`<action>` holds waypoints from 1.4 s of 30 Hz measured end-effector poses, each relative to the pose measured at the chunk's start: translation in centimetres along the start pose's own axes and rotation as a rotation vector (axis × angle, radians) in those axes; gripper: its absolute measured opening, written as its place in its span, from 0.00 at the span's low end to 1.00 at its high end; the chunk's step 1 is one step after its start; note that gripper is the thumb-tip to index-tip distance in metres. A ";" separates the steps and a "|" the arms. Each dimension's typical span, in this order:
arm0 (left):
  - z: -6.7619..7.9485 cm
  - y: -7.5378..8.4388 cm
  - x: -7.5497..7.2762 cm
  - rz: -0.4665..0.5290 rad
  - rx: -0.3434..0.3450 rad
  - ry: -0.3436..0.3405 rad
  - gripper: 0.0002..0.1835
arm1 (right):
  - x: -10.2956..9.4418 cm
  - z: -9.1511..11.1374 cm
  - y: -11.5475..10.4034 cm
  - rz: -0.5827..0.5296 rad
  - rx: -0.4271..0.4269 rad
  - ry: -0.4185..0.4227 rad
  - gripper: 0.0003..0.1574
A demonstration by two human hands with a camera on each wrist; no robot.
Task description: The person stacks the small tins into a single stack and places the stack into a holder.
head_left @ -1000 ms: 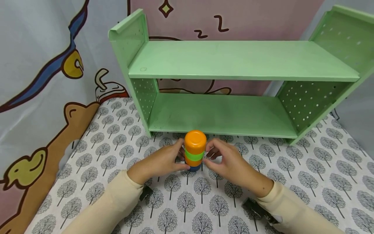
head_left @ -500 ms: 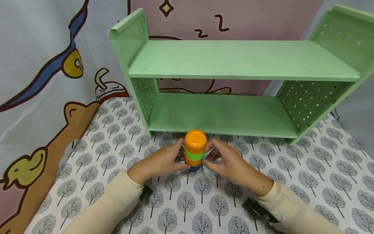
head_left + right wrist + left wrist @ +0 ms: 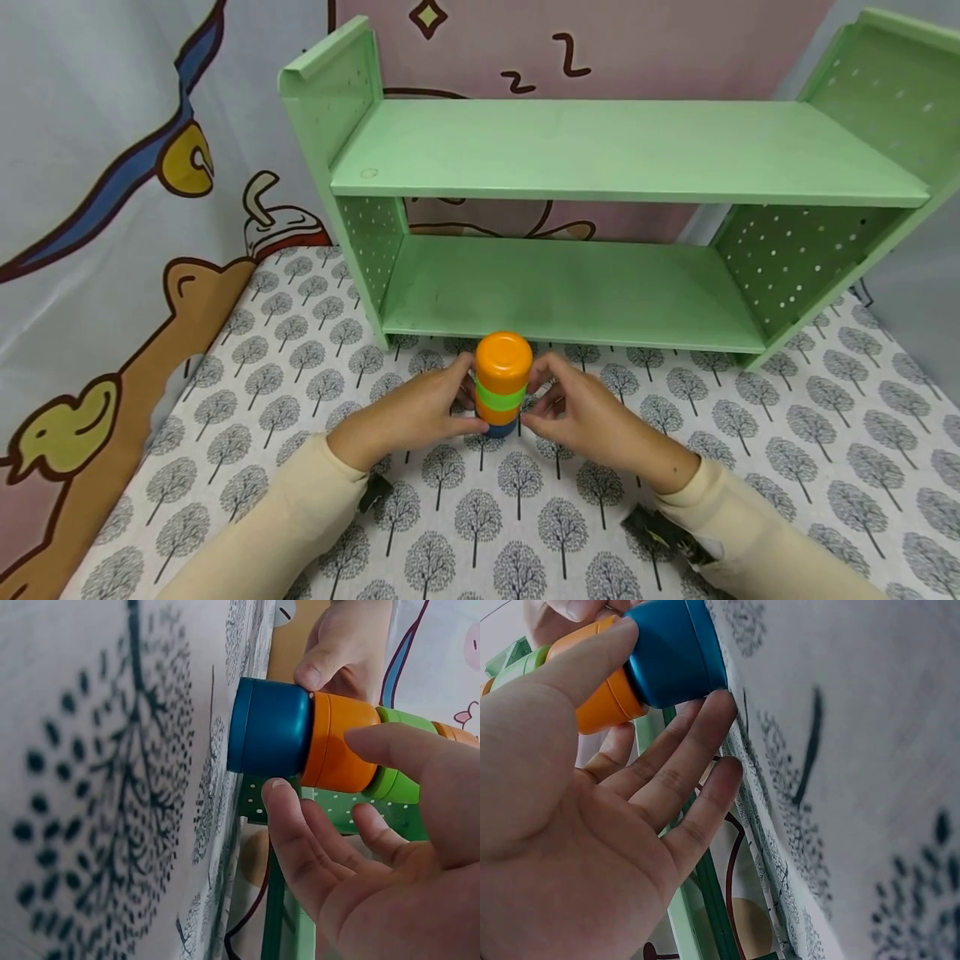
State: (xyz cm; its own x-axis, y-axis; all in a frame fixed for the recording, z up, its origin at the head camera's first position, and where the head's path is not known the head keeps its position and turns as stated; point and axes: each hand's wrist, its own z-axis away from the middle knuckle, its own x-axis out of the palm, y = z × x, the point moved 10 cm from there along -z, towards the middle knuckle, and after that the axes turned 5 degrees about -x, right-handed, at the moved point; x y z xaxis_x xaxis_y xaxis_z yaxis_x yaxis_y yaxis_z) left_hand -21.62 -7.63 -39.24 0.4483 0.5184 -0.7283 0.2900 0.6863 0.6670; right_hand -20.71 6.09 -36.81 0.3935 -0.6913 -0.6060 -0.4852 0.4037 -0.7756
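Note:
A stack of toy cups (image 3: 502, 402) stands upright on the tablecloth: blue at the bottom, then orange, green and orange at the top. My left hand (image 3: 418, 410) is at its left side, the thumb by the seam of the blue cup (image 3: 676, 652) and the lower orange one. My right hand (image 3: 591, 417) is on the other side, fingers loosely bent, thumb and fingertips beside the lower cups. The right wrist view shows the blue cup (image 3: 270, 727) with the right fingertips close below it. Whether the fingertips touch the stack I cannot tell.
Behind the stack stands a light green two-tier shelf (image 3: 577, 292) with perforated side panels. A white cloth with tree prints (image 3: 517, 542) covers the table. Cartoon-printed curtains (image 3: 90, 125) hang at the left and back.
The head view has shifted very slightly. Both hands and the stack of cups stay almost in place.

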 end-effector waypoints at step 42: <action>0.6 1.0 -1.8 0.113 0.074 0.057 0.33 | 2.1 -0.7 2.6 -0.142 0.101 -0.178 0.39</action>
State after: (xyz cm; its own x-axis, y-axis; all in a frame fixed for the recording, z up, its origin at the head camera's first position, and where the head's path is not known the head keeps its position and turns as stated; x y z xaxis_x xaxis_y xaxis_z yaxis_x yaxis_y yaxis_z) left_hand -21.59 -8.14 -37.18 0.4338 0.6197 -0.6541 0.3027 0.5835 0.7536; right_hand -21.73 5.28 -40.00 0.5879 -0.6328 -0.5040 -0.3382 0.3737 -0.8637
